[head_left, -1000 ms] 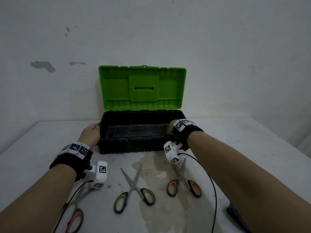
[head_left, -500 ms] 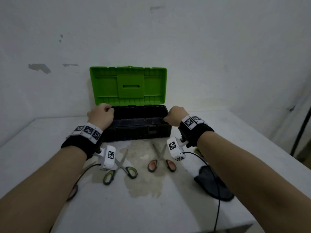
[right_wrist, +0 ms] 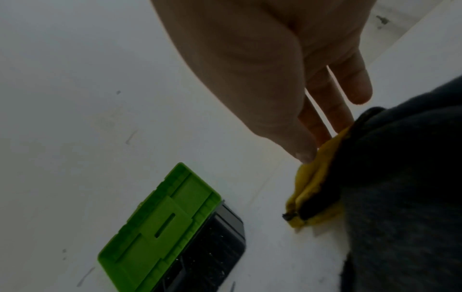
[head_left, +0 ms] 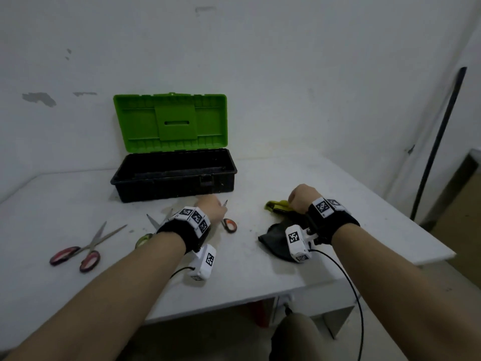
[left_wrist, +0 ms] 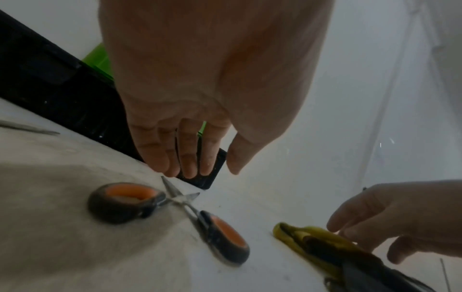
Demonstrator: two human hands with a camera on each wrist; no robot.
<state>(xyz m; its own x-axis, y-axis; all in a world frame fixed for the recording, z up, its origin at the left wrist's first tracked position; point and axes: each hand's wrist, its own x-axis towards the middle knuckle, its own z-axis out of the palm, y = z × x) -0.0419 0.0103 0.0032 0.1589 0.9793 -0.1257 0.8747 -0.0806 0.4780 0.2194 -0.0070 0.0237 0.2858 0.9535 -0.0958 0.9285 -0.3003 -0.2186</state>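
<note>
While the left hand point(head_left: 210, 208) hangs open over the orange scissors point(left_wrist: 175, 199), fingers straight and just above the blade tips with no contact visible, the right hand point(head_left: 302, 201) pinches the yellow cuff point(right_wrist: 312, 177) of the glove point(head_left: 276, 238) between thumb and fingers. Both things lie on the white table point(head_left: 260, 277). The toolbox point(head_left: 171, 187) sits behind with its lid point(head_left: 170, 123) standing upright. Orange scissors are just in front of its right end; the glove is off to their right, near the table's edge. Green scissors point(head_left: 144, 239) are mostly hidden under the left wrist, and red scissors point(head_left: 78, 252) lie well apart at far left. In the head view the left hand covers the middle of the orange pair.

Toolbox: black ribbed plastic tray, bright green moulded lid with a slot. Scissors: steel blades, oval plastic loops, all spread open. Glove: dark grey knit, crumpled, cuff folded. Tabletop is matte, with a greyish stained patch under the orange pair.
</note>
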